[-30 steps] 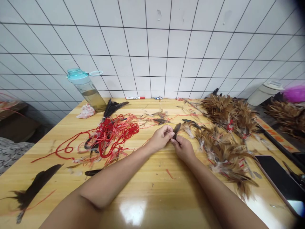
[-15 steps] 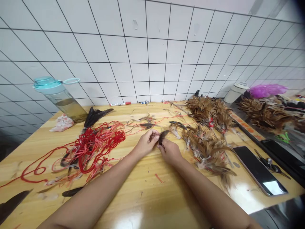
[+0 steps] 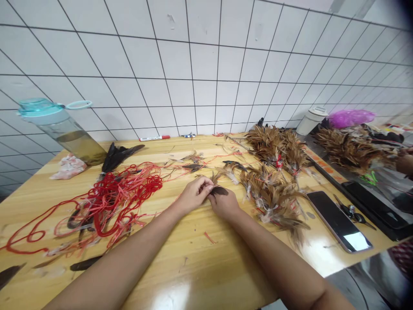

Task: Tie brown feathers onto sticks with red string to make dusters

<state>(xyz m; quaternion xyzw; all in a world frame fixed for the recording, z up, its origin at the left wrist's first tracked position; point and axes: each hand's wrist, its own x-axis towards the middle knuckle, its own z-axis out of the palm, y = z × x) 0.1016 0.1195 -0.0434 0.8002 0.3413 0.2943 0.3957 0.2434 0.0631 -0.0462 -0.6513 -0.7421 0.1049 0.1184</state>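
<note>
My left hand (image 3: 195, 193) and my right hand (image 3: 225, 204) meet over the middle of the wooden table (image 3: 206, 262), both closed with fingertips close together. A dark feather (image 3: 220, 190) lies across the back of my right hand's fingers, its base pinched between the hands. Brown feather tips (image 3: 214, 177) stick up just behind my left fingers. To the right lies a loose heap of brown feathers (image 3: 269, 193). Left of my hands spreads a tangle of red cord (image 3: 112, 193) with pink strips, beside a bundle of black feathers (image 3: 116, 157).
A tilted-looking water bottle (image 3: 75, 137) stands at the back left by a crumpled bag (image 3: 69, 167). A red-capped marker (image 3: 154, 138) lies near the wall. On the right are tied feather bundles (image 3: 271, 144), a phone (image 3: 338, 221), scissors (image 3: 353, 211) and a white cup (image 3: 311, 120).
The dark feather has tipped from upright to lying rightward over my right hand. The view has turned slightly right, and part of another person's hand shows at the far right edge.
</note>
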